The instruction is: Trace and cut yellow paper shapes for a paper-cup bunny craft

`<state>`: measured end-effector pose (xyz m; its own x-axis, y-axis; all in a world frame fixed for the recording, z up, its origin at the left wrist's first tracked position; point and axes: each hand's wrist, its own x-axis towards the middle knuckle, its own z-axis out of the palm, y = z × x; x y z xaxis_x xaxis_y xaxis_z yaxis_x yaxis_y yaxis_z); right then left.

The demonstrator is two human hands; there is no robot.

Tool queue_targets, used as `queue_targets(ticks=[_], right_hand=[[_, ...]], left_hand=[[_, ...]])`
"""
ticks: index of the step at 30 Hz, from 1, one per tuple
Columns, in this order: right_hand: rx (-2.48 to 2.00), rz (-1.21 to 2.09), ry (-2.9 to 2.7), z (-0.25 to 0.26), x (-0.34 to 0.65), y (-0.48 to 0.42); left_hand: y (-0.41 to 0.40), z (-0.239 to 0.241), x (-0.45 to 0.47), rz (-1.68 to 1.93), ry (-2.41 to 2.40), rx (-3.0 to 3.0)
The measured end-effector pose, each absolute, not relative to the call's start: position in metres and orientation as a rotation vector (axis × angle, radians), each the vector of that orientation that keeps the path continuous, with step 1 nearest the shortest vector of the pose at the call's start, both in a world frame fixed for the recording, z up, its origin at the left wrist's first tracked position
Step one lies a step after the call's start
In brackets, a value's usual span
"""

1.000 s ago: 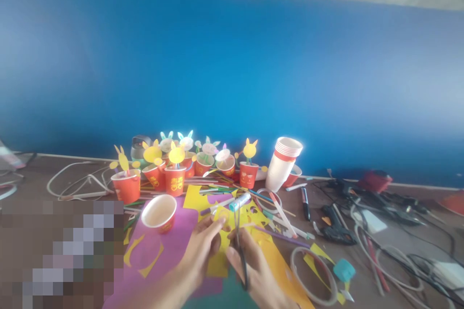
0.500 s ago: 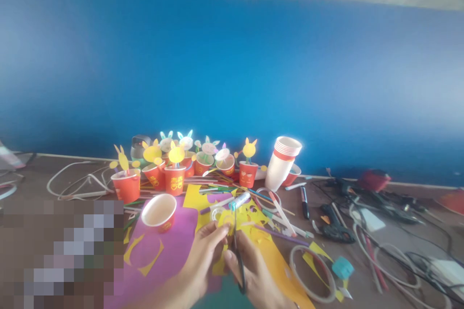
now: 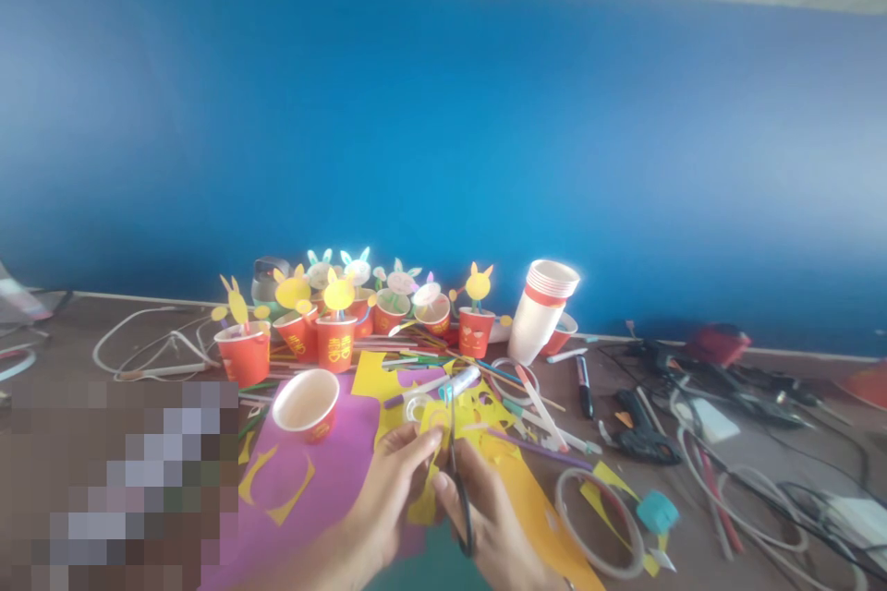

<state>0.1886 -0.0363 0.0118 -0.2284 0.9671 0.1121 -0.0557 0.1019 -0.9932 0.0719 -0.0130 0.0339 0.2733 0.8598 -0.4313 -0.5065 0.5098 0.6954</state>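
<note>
My left hand (image 3: 392, 489) pinches a piece of yellow paper (image 3: 424, 499) near the bottom middle of the view. Right beside it, my right hand (image 3: 492, 526) grips black scissors (image 3: 457, 480) whose blades point up into the paper. An empty red paper cup (image 3: 305, 404) stands on a purple sheet (image 3: 305, 489) just left of my hands. More cut yellow paper (image 3: 478, 416) lies on the table beyond them.
A row of red cups with paper bunny toppers (image 3: 336, 319) lines the back by the blue wall (image 3: 443, 138). A stack of white cups (image 3: 540, 309), markers (image 3: 540, 406), tape rings (image 3: 600, 522), a glue gun (image 3: 641, 429) and tangled cables (image 3: 748, 462) crowd the right.
My hands and the scissors shifted slightly; the yellow paper is drawn closer between my hands. Nothing else moved.
</note>
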Motion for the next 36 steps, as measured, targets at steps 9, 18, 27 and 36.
queue_targets(ticks=[9,18,27,36], right_hand=[[-1.051,1.305,-1.416,0.0119,0.1892,-0.0367],[-1.113,1.280,-1.420,0.0179,0.1888,-0.0388],[-1.122,1.278,-1.422,0.0156,0.1882,-0.0381],[-1.139,1.279,-1.443,0.0172,0.1889,-0.0384]], left_hand=[[-0.0103,0.0283,0.0712,0.967,0.845,0.493],[-0.0094,0.0289,0.0707,0.940,0.789,0.559],[-0.0101,0.0344,0.0701,0.944,0.793,0.562],[-0.0083,0.0310,0.0687,0.931,0.735,0.600]])
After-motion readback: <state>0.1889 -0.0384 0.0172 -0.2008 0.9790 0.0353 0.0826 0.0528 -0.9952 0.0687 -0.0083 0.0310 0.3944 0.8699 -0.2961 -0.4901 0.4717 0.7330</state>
